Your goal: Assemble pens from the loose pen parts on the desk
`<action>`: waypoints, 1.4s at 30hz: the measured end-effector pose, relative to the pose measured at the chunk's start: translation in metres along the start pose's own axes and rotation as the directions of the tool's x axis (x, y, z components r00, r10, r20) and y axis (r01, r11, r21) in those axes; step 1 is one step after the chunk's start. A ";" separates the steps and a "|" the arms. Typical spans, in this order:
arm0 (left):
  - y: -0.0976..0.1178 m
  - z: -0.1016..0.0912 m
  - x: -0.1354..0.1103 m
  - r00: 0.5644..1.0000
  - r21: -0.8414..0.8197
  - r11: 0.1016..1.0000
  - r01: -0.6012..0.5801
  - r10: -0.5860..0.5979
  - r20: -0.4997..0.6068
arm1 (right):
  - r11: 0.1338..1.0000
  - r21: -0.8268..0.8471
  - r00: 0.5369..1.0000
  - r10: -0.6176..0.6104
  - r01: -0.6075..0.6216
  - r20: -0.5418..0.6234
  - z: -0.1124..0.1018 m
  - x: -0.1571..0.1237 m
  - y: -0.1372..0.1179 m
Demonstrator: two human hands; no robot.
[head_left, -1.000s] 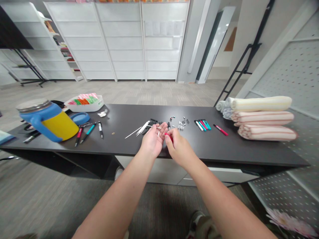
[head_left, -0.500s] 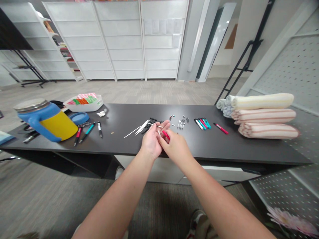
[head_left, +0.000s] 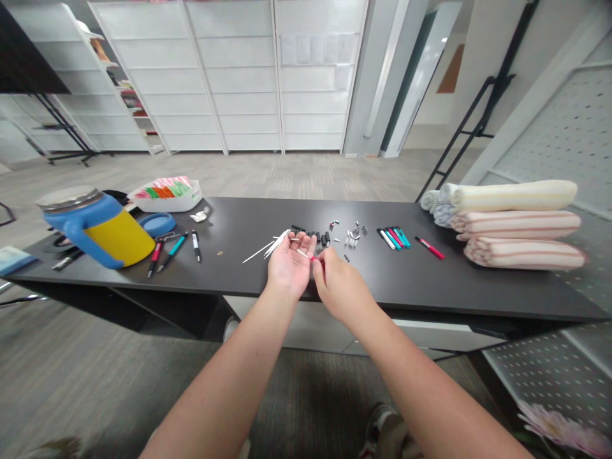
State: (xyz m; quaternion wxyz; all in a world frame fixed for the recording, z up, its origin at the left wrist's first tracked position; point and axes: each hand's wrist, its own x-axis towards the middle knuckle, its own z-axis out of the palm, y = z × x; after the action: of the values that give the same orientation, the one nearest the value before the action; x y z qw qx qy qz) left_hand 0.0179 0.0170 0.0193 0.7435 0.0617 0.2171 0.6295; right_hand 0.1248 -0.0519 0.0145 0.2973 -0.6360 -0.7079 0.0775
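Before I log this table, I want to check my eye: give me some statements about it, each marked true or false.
1. The left hand is palm up. True.
2. The right hand lies flat on the table. False: it pinches a red piece.
3. The rolled towels lie at the table's right end. True.
4. The blue-and-yellow mug stands beside the towels. False: the mug is at the table's left end.
5. A lone red pen lies left of the towels. True.

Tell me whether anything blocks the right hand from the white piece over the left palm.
Nothing visible does. The white piece lies over the palm of the left hand, close beside the red piece held by the right hand.
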 end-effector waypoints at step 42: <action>-0.008 -0.007 -0.003 0.989 0.312 0.947 -0.072 0.027 0.146 | 0.910 0.407 0.987 -0.014 0.079 -0.159 0.005 0.002 0.021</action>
State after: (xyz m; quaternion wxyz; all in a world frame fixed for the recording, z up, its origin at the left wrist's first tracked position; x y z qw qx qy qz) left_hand 0.0224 0.0112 0.0104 0.7212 0.2294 0.2608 0.5993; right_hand 0.1396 -0.0446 0.0008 0.4796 -0.5460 -0.6658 0.1691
